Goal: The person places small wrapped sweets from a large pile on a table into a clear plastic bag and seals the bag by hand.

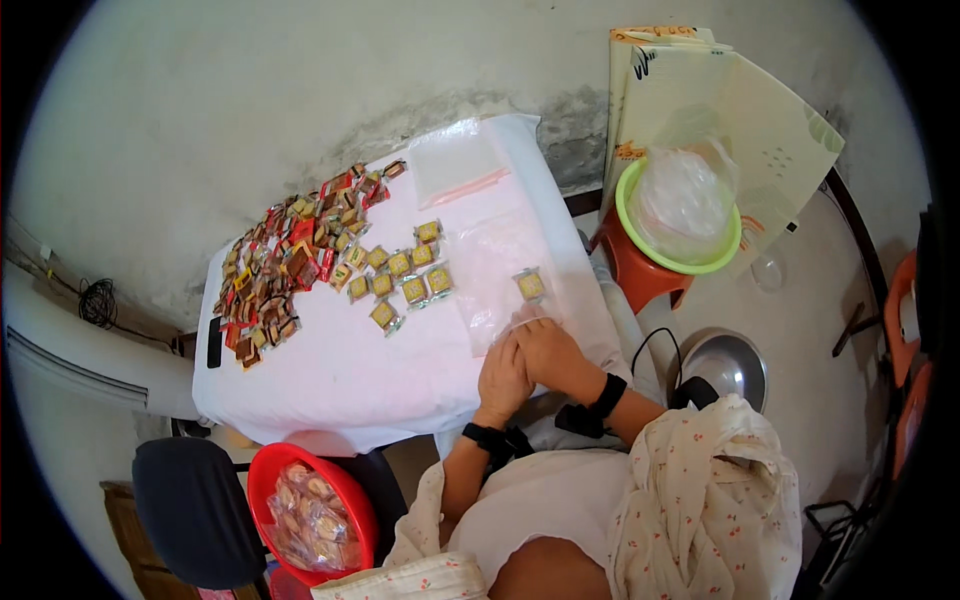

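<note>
My left hand (505, 379) and my right hand (552, 352) meet at the near edge of a clear plastic bag (487, 250) lying flat on the white-covered table. Both hands are closed, their fingers bunched together on the bag's edge. Just beyond the fingertips sits a yellow wrapped cake (529, 284); whether it is inside the bag or on top, I cannot tell. To the left lie several more wrapped yellow cakes (413, 289) in a loose group. Past them spreads a big heap of small wrapped snacks (297, 262) in brown, red and yellow.
A stack of clear bags (455, 165) lies at the table's far edge. A black phone (214, 343) rests at the left. Below stands a red basin (262, 480) of wrapped snacks. On the right, a green basin (728, 245) sits on a red stool (640, 275), near a metal bowl (735, 365).
</note>
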Demonstrator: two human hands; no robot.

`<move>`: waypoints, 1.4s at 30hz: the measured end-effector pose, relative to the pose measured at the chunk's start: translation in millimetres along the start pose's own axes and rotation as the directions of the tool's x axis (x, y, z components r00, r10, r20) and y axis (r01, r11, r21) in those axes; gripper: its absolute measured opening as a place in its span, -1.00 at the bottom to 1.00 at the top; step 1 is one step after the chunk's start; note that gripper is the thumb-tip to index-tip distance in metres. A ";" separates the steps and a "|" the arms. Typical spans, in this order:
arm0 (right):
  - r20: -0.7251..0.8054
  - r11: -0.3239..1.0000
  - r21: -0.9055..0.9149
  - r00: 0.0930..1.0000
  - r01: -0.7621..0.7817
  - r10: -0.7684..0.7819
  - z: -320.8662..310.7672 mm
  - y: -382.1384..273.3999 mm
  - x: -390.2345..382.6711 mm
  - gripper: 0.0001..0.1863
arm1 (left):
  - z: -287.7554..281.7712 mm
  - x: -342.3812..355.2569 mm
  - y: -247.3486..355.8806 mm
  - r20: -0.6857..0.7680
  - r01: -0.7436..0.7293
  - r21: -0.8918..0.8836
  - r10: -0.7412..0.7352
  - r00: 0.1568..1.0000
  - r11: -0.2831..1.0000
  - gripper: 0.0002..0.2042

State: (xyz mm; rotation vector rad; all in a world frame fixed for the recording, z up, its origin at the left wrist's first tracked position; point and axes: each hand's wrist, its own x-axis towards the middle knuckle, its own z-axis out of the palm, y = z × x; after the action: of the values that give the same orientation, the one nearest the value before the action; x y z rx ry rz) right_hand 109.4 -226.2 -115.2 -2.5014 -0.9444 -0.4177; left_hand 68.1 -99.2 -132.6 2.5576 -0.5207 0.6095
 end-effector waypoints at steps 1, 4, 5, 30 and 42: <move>0.025 0.996 0.091 1.000 -0.021 0.019 3.9 2.1 3.5 -0.59 | 0.4 -0.4 -1.0 -0.012 -0.005 0.007 0.005 1.000 1.000 -0.52; 0.109 0.969 0.210 0.988 -0.131 0.110 8.1 5.8 11.8 -0.49 | 0.4 -0.3 -3.1 -0.012 -0.010 0.017 0.010 1.000 1.000 -0.53; 0.170 0.948 0.233 0.969 -0.218 0.181 7.4 6.2 15.4 -0.42 | 0.4 -0.4 -2.4 -0.011 -0.010 0.017 0.010 1.000 1.000 -0.53; 0.195 0.947 0.121 0.942 -0.299 0.273 17.7 12.8 60.6 -0.26 | -7.2 3.0 3.2 0.041 -0.017 0.003 0.017 0.999 1.000 -0.68; 0.351 0.952 0.045 0.897 -0.304 0.270 8.9 13.3 78.1 -0.28 | -4.1 -1.6 0.4 0.074 0.001 0.013 -0.002 0.997 1.000 -0.62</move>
State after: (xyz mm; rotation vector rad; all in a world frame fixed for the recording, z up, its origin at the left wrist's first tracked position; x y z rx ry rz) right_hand 176.0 -187.8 -94.0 -2.6119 -0.6731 0.1608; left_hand 65.3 -97.1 -130.0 2.6007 -0.5408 0.5206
